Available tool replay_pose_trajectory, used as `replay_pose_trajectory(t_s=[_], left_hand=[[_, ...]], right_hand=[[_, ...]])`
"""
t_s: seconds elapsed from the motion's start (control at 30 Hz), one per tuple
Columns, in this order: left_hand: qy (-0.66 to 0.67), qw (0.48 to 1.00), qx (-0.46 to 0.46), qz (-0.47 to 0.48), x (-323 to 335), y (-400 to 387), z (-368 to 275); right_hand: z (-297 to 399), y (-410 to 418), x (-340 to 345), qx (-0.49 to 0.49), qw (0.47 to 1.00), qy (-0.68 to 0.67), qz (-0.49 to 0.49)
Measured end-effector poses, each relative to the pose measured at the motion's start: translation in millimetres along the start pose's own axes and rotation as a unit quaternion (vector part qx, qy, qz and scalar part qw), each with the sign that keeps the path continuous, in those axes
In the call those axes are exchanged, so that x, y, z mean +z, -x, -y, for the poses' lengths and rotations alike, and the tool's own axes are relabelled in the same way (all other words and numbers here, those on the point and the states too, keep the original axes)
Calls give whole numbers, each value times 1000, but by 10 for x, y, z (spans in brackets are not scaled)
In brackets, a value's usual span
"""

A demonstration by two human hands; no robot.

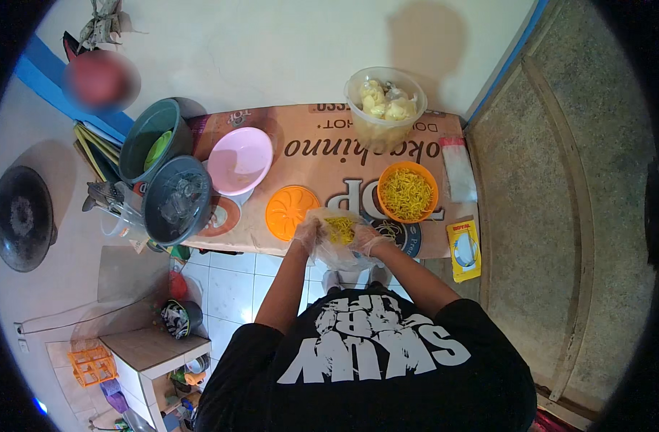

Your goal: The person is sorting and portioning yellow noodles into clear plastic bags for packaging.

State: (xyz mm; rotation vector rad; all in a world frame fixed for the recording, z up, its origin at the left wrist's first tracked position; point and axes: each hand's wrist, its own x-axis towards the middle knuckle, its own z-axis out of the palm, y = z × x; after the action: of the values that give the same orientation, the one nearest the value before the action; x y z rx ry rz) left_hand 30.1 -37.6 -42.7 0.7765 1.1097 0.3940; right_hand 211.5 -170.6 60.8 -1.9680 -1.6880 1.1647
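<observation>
My left hand (306, 236), in a clear plastic glove, grips one side of a clear plastic bag (337, 258). On the bag's other side is my right hand (368, 239), gloved the same way and also gripping it. Yellow shredded food strips (340, 230) show inside the bag, over the table's front edge. An orange bowl (383, 183) heaped with the same yellow strips (409, 194) stands beyond my right hand. Close by my left hand lies an orange lid (291, 208) with a swirl pattern. The fingertips are partly hidden by the bag's folds.
A clear tub (383, 129) of bagged pale food stands at the back. Pink (240, 162) and grey basins (200, 229) sit left. At the right edge are a stack of plastic bags (460, 173) and a yellow packet (464, 251). A door (529, 189) bounds the right.
</observation>
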Motion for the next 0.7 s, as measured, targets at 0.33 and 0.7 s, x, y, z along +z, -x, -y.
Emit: replay_pose_trajectory(t_s=[0.33, 0.7], left_hand=[[-276, 960, -9, -43, 251, 124, -151], [-397, 917, 26, -32, 222, 145, -192]], right_hand=[[-104, -141, 42, 65, 994, 49, -71], [-366, -455, 265, -11, 979, 70, -192]])
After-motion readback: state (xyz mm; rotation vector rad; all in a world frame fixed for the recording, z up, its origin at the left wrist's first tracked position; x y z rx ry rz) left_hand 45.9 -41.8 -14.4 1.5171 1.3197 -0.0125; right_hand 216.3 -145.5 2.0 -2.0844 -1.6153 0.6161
